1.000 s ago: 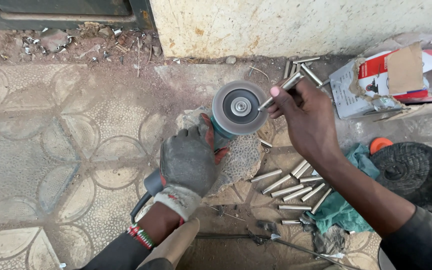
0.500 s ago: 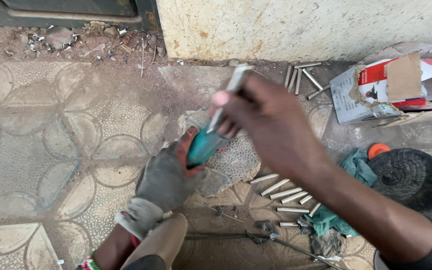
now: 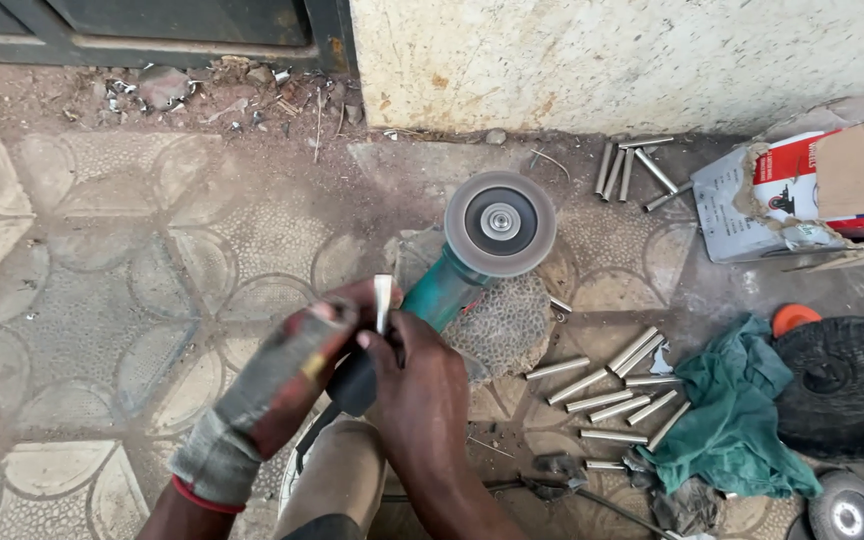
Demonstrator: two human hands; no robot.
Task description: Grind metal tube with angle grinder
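Head view, the only one available: I read the left hand point(image 3: 272, 385), in a worn grey glove, as closed around the dark rear handle of the angle grinder point(image 3: 452, 280), which lies on the patterned floor point(image 3: 82, 300) with its disc point(image 3: 500, 222) facing up. The right hand point(image 3: 414, 385), bare, is closed in a pinch on one short metal tube point(image 3: 382, 303), held upright just above the glove and beside the green grinder body, clear of the disc. Progress, as I judge it: the held tube is the piece in work, and it is not in contact with the disc at this moment. Two groups of tubes lie on the floor; I cannot tell from surface finish which group is dressed and which is not, so done versus remaining stays undetermined. Count: one grinder; one tube in hand; about five tubes in the far pile point(image 3: 632, 168) near the wall point(image 3: 652, 60); about ten in the near pile point(image 3: 612, 390), plus one stray piece just right of the grinder, partly hidden, so these totals are approximate. Also present: one green rag point(image 3: 742, 420), one torn cardboard box point(image 3: 812, 190), one dark round wheel point(image 3: 842, 385) with an orange cap point(image 3: 794, 318) beside it, and one spare disc point(image 3: 845, 512) at the lower right edge.
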